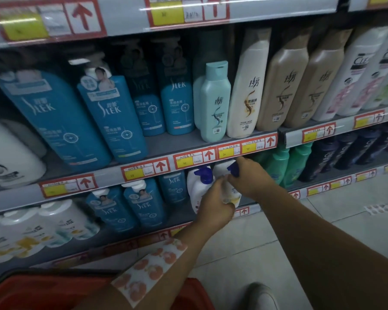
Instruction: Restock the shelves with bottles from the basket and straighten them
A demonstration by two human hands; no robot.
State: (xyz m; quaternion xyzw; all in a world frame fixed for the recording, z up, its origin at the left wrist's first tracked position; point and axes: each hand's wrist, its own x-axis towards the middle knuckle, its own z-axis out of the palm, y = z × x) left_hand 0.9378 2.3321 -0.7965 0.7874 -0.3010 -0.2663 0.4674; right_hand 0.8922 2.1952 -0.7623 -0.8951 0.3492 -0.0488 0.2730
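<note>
A white pump bottle with a blue pump head point(231, 191) stands at the front of the lower shelf point(249, 210), and both hands are on it. My left hand point(214, 208) grips its lower body. My right hand point(249, 176) holds it near the blue pump at the top. A second white bottle with a blue pump point(198, 186) stands just to its left, touching it. The red basket point(54, 294) sits at the bottom left, its inside hidden from view.
Blue bottles point(141, 204) fill the lower shelf to the left, green bottles point(285, 166) and dark bottles to the right. The shelf above holds blue, teal, cream and tan bottles point(214, 104). A shoe point(261, 296) stands on the tiled floor.
</note>
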